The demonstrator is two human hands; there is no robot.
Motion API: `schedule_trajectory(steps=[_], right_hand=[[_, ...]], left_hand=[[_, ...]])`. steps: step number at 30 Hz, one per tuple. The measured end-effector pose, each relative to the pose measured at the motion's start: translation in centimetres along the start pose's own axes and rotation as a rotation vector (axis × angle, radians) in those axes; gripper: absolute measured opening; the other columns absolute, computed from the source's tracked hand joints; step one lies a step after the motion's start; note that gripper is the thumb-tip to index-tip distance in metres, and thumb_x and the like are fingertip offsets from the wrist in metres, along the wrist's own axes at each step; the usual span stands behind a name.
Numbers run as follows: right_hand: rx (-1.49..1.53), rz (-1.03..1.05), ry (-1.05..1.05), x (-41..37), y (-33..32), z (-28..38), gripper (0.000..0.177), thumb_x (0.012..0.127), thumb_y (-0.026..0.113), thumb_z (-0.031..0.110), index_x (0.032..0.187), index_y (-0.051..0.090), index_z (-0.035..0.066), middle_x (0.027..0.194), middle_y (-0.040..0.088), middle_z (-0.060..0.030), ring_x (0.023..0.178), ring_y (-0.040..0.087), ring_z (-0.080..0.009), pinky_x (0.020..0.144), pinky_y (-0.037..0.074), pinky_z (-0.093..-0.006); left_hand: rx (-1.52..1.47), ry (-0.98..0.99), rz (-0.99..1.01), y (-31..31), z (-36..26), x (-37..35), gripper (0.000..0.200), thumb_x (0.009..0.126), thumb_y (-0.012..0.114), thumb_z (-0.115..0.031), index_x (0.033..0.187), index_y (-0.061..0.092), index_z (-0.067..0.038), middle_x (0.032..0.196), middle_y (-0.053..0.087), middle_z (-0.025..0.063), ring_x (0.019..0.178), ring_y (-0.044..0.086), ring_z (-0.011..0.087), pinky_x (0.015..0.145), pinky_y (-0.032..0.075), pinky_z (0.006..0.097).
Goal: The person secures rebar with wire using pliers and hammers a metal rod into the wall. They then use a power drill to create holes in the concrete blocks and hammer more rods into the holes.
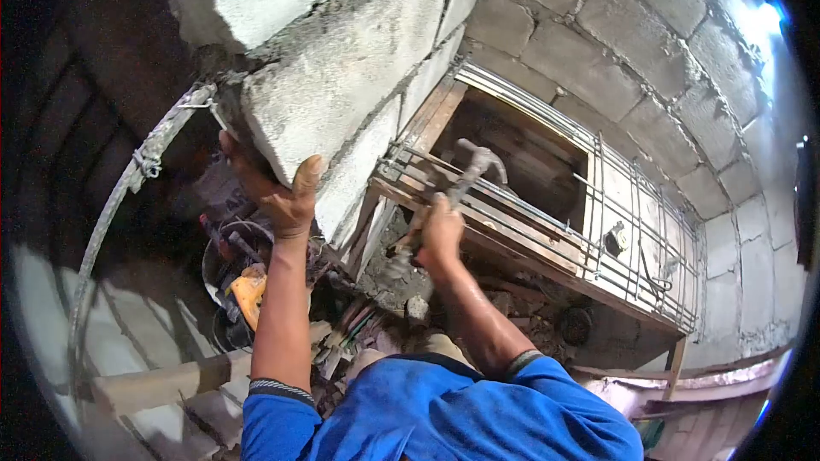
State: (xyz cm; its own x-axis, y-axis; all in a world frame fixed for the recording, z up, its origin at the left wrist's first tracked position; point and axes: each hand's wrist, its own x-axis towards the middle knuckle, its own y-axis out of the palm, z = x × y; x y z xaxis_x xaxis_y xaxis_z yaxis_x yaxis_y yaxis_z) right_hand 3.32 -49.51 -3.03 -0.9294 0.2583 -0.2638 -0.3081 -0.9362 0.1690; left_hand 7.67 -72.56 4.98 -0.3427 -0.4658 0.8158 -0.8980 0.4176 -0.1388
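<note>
Concrete block [342,85]: grey, rough, grainy, rectangular, up on wall top, lumpy mortar in joints around it. Left hand [282,196] at its lower end, grip clamped on edge, thumb up the face. Right hand [440,235] nearby, grip wrapped tight round hammer [475,160] handle, metal head pointing up. Behind that, thin steel rebar cage [632,222] over timber boards. Below, bucket [213,249] of tools, rubble.

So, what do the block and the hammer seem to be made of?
Block: likely concrete, grey, rough, grainy face, mortar on its edges. Hammer: head looks like steel, dull grey with a slight shine; its handle is mostly hidden in the right hand.
</note>
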Motion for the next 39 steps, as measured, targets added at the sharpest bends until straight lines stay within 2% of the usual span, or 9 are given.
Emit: schedule_trajectory(steps=[6,18,21,23,25,27,28,31,39], right_hand=[[0.108,0.427,0.274,1.2,-0.4,3.1,0.024,0.098,0.058,0.030,0.089,0.058,0.008,0.065,0.051,-0.0027,0.048,0.049,-0.0158,0.045,0.045,-0.0336],[0.257,0.102,-0.004,19.6,-4.7,11.6,0.028,0.103,0.050,0.034,0.093,0.049,0.007,0.065,0.052,-0.0052,0.051,0.051,-0.0191,0.046,0.045,-0.0368],[0.412,0.064,-0.031,24.6,-2.9,13.0,0.027,0.103,0.049,0.033,0.093,0.048,0.008,0.065,0.051,-0.0050,0.049,0.050,-0.0180,0.044,0.044,-0.0364],[0.431,0.021,-0.012,27.6,-0.6,13.4,0.028,0.103,0.050,0.035,0.091,0.048,0.009,0.066,0.052,-0.0043,0.051,0.050,-0.0175,0.047,0.044,-0.0367],[0.438,-0.042,-0.006,30.5,2.1,12.9,0.029,0.102,0.050,0.035,0.086,0.048,0.011,0.067,0.053,-0.0036,0.051,0.049,-0.0173,0.049,0.044,-0.0366],[0.496,-0.067,-0.016,41.8,4.1,5.5,0.028,0.101,0.049,0.032,0.084,0.049,0.010,0.064,0.054,-0.0044,0.049,0.051,-0.0197,0.047,0.044,-0.0381],[-0.069,0.014,-0.393,50.9,6.3,-1.0,0.027,0.102,0.047,0.027,0.084,0.050,0.007,0.061,0.053,-0.0067,0.049,0.053,-0.0229,0.046,0.044,-0.0392],[0.083,0.270,0.108,38.3,7.8,9.8,0.025,0.104,0.040,0.022,0.090,0.051,0.006,0.062,0.051,-0.0075,0.049,0.053,-0.0214,0.045,0.043,-0.0370],[0.246,0.307,0.169,32.5,-2.9,15.0,0.036,0.102,0.054,0.040,0.105,0.058,0.004,0.071,0.053,-0.0012,0.054,0.050,-0.0104,0.046,0.046,-0.0307]], left_hand=[[0.073,0.079,-0.047,-0.5,-0.4,0.6,0.118,0.083,0.076,-0.057,0.156,0.010,0.007,0.155,0.024,0.0333,0.142,0.031,0.0471,0.116,0.028,0.0539],[-0.017,-0.027,-0.018,-0.6,1.4,-1.1,0.107,0.085,0.077,-0.041,0.158,0.013,0.003,0.163,0.017,0.0268,0.149,0.022,0.0422,0.120,0.022,0.0498],[0.337,0.041,0.049,-2.2,10.0,-6.1,0.087,0.083,0.070,-0.029,0.152,0.031,0.005,0.157,0.031,0.0292,0.144,0.030,0.0464,0.121,0.018,0.0529],[0.317,-0.015,0.152,-4.9,16.3,-9.9,0.053,0.083,0.066,-0.023,0.130,0.056,0.000,0.140,0.050,0.0282,0.127,0.047,0.0489,0.107,0.035,0.0605],[0.632,0.581,-0.024,-4.9,13.1,-8.3,0.017,0.087,0.060,-0.016,0.103,0.063,-0.011,0.126,0.058,0.0257,0.113,0.056,0.0501,0.094,0.047,0.0609],[0.404,0.286,0.039,-6.8,16.1,-11.5,0.016,0.092,0.061,-0.017,0.107,0.059,-0.012,0.123,0.058,0.0253,0.115,0.057,0.0469,0.096,0.046,0.0642],[0.140,0.031,-0.053,-6.4,15.2,-11.3,0.018,0.093,0.062,-0.020,0.108,0.058,-0.012,0.123,0.058,0.0227,0.117,0.057,0.0455,0.097,0.046,0.0654],[0.791,0.541,-0.095,-7.4,14.5,-11.2,0.030,0.091,0.064,-0.035,0.109,0.059,-0.011,0.121,0.059,0.0178,0.116,0.058,0.0440,0.098,0.046,0.0661],[0.387,0.116,0.039,-10.3,13.5,-12.0,0.042,0.090,0.063,-0.034,0.118,0.057,-0.003,0.124,0.058,0.0217,0.118,0.056,0.0413,0.103,0.044,0.0616]])
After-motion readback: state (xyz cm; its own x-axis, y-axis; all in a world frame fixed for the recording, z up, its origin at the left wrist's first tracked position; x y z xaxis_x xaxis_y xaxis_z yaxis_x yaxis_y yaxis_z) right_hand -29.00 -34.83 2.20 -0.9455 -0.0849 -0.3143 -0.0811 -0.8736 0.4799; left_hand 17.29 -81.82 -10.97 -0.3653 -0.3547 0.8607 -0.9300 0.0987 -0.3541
